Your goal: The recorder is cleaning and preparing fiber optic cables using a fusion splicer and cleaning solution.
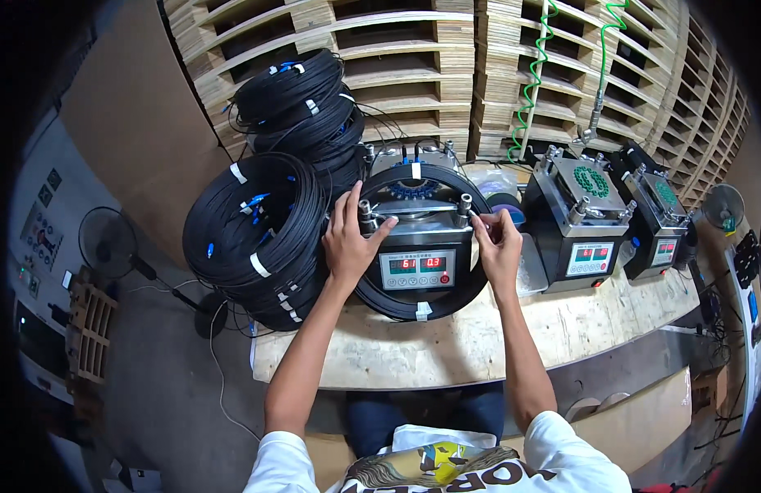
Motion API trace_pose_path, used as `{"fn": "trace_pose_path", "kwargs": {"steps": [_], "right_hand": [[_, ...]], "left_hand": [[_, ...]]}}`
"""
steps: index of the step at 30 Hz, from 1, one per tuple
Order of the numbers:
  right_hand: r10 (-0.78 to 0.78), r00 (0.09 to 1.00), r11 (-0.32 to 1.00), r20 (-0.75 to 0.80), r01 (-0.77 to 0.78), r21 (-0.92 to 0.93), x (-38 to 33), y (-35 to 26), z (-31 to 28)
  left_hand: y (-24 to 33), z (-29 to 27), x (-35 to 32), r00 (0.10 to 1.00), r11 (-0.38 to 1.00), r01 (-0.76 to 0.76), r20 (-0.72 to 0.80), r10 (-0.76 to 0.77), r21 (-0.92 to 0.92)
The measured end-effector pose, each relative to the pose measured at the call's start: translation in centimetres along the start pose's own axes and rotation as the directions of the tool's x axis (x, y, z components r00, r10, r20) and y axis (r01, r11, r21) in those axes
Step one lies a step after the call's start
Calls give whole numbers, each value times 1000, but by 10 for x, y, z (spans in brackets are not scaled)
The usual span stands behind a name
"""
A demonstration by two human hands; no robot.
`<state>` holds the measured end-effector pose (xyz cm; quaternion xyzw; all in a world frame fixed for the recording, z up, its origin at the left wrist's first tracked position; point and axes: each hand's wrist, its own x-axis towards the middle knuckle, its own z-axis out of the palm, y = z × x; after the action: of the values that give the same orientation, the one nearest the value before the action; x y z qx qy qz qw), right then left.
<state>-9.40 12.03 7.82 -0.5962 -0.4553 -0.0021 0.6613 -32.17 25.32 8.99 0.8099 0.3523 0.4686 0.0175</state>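
Left hand (347, 238): fingers spread open, resting on the left top of the black box-shaped machine with a red-digit display (416, 267), thumb by a metal post.
Right hand (497, 240): fingertips pinched on a small part at the machine's right post; what it grips is too small to tell.
Coil: a black cable coil bound with white tape (421, 306) lies looped around that machine on the pale wooden counter (446, 349).
Left of it: stacked black cable coils with blue connectors (257, 230), touching the machine's side.
Right of it: two more black machines with green-dotted tops (581, 218).
Behind: stacked wooden pallets (413, 49) and a green spiral hose (532, 74).
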Motion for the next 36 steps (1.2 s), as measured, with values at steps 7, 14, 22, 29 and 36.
{"fn": "trace_pose_path", "kwargs": {"steps": [7,14,22,29,36], "right_hand": [[86,996,992,16,-87,93,5,-11,-4],[57,996,997,-73,-52,64,-4,-3,5],[70,996,997,-50,-70,12,-9,-2,3],[-10,998,1000,-63,11,13,-4,1,4],[-44,999,999,21,43,22,-19,-9,16]], "left_hand": [[-2,2,2,1000,999,-22,-19,22,-27],[1,-3,1,1000,1000,-10,-20,9,-3],[0,0,-1,1000,1000,-6,-24,6,-24],[3,2,0,1000,1000,15,-22,-15,-11],[3,0,-1,999,1000,9,-34,-8,18]]}}
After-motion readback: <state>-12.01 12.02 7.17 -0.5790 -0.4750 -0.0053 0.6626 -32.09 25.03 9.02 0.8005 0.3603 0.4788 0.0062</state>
